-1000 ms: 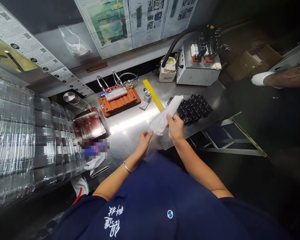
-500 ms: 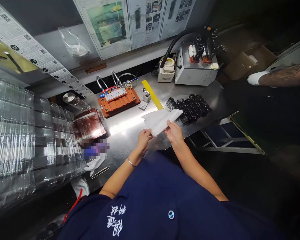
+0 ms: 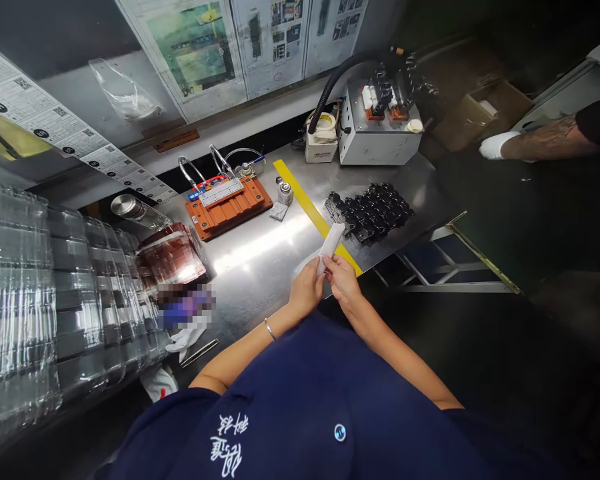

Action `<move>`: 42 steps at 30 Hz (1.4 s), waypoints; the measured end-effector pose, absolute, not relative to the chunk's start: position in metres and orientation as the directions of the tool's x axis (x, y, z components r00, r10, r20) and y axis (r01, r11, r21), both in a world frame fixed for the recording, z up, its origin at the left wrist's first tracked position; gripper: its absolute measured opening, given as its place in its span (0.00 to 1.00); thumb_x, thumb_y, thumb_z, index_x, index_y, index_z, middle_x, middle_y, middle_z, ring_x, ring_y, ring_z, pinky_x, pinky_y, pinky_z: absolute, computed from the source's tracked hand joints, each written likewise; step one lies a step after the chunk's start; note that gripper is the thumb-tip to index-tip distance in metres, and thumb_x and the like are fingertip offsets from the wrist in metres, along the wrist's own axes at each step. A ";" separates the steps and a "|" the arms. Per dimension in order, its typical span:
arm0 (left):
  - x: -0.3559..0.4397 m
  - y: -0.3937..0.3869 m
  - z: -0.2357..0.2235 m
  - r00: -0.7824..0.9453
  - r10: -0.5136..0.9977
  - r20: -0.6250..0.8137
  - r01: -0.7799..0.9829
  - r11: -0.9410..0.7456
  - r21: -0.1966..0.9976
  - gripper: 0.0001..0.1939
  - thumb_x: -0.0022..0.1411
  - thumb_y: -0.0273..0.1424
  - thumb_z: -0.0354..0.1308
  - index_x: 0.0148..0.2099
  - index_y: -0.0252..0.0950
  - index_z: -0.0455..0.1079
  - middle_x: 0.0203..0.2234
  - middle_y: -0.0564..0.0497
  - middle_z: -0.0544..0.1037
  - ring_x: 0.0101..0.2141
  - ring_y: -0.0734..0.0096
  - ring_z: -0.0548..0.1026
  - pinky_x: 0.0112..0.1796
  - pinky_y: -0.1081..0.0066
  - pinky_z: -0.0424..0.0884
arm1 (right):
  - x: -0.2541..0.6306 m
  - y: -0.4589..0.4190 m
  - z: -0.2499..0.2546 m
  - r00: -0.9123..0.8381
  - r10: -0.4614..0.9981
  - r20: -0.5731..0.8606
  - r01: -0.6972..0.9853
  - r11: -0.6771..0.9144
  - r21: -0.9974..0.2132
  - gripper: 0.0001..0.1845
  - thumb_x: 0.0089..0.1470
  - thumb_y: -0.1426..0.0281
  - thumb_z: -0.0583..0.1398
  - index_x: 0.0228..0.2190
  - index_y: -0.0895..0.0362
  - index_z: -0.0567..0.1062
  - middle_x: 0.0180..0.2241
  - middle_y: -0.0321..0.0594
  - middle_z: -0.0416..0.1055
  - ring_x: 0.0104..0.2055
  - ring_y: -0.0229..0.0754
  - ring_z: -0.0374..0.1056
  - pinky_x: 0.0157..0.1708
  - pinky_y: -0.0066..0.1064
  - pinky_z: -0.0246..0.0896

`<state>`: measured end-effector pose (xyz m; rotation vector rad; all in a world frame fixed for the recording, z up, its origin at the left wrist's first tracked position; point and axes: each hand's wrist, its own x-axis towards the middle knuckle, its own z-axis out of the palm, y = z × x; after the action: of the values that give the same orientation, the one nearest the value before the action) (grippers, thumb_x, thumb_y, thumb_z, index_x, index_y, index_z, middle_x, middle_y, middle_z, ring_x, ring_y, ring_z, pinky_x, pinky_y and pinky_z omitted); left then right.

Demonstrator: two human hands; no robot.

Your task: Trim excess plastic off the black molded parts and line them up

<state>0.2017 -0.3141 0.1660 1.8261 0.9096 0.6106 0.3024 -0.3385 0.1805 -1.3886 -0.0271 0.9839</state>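
Up and left of the fingers there's an orange block (image 3: 235,208), then the left hand (image 3: 306,288) with fingers curled nearly closed on a folded white cloth (image 3: 333,240) sticking out past the fingertips, then the right hand (image 3: 343,280) pinching it too, with black parts (image 3: 373,213) just beyond those fingers

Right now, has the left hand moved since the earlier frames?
Yes. Judged against the orange fixture, the left hand has shifted rightward in the view, toward the right hand.
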 end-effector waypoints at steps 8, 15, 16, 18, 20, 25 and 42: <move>0.191 -0.302 0.164 0.608 0.794 -0.020 0.324 -0.225 0.919 0.20 0.61 0.26 0.50 0.55 0.37 0.69 0.51 0.41 0.76 0.51 0.56 0.74 0.55 0.56 0.67 | 0.297 -0.349 0.185 0.607 0.628 -0.486 -0.487 -0.190 -0.853 0.25 0.31 0.52 0.71 0.27 0.58 0.76 0.27 0.36 0.73 0.29 0.36 0.68 0.25 0.27 0.67; 0.183 -0.296 0.169 0.659 0.749 -0.068 0.314 -0.192 0.930 0.21 0.57 0.24 0.52 0.53 0.39 0.71 0.55 0.43 0.73 0.56 0.57 0.69 0.59 0.55 0.61 | 0.300 -0.347 0.189 0.568 0.693 -0.444 -0.446 -0.194 -0.874 0.25 0.33 0.50 0.70 0.22 0.58 0.73 0.20 0.34 0.71 0.25 0.37 0.69 0.28 0.32 0.71; 0.182 -0.296 0.170 0.659 0.747 -0.084 0.321 -0.178 0.930 0.22 0.57 0.24 0.53 0.54 0.39 0.70 0.54 0.42 0.73 0.55 0.55 0.70 0.58 0.54 0.62 | 0.302 -0.346 0.188 0.561 0.700 -0.442 -0.446 -0.195 -0.874 0.25 0.33 0.51 0.70 0.22 0.58 0.72 0.20 0.34 0.71 0.25 0.37 0.69 0.28 0.33 0.71; 0.180 -0.295 0.173 0.657 0.744 -0.120 0.334 -0.144 0.932 0.24 0.56 0.27 0.56 0.56 0.39 0.68 0.53 0.41 0.74 0.53 0.52 0.71 0.56 0.52 0.63 | 0.306 -0.345 0.188 0.543 0.713 -0.443 -0.447 -0.201 -0.872 0.25 0.32 0.51 0.70 0.22 0.57 0.72 0.20 0.33 0.71 0.24 0.37 0.69 0.27 0.32 0.71; 0.179 -0.292 0.176 0.659 0.737 -0.153 0.336 -0.106 0.936 0.26 0.55 0.30 0.60 0.57 0.38 0.67 0.52 0.41 0.74 0.51 0.50 0.72 0.54 0.52 0.64 | 0.309 -0.345 0.190 0.514 0.731 -0.449 -0.448 -0.217 -0.867 0.25 0.31 0.50 0.71 0.22 0.57 0.71 0.20 0.33 0.71 0.23 0.36 0.69 0.25 0.31 0.71; 0.179 -0.283 0.179 0.706 0.673 -0.219 0.295 0.001 0.955 0.17 0.56 0.37 0.61 0.47 0.34 0.73 0.39 0.44 0.79 0.40 0.56 0.77 0.44 0.61 0.71 | 0.314 -0.347 0.192 0.405 0.780 -0.478 -0.426 -0.301 -0.853 0.26 0.31 0.49 0.71 0.24 0.58 0.74 0.22 0.35 0.73 0.24 0.36 0.70 0.23 0.28 0.70; 0.183 -0.279 0.189 0.577 0.782 -0.235 0.265 0.093 0.960 0.22 0.56 0.37 0.62 0.52 0.39 0.69 0.52 0.42 0.71 0.54 0.55 0.67 0.55 0.57 0.63 | 0.324 -0.330 0.195 0.502 0.752 -0.427 -0.237 -0.355 -0.904 0.14 0.39 0.62 0.67 0.21 0.58 0.72 0.15 0.32 0.70 0.18 0.35 0.67 0.19 0.26 0.67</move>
<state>0.1832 -0.2793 0.1886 1.4743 0.9426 0.4840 0.3241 -0.3304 0.1952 -1.6231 -0.4507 1.0999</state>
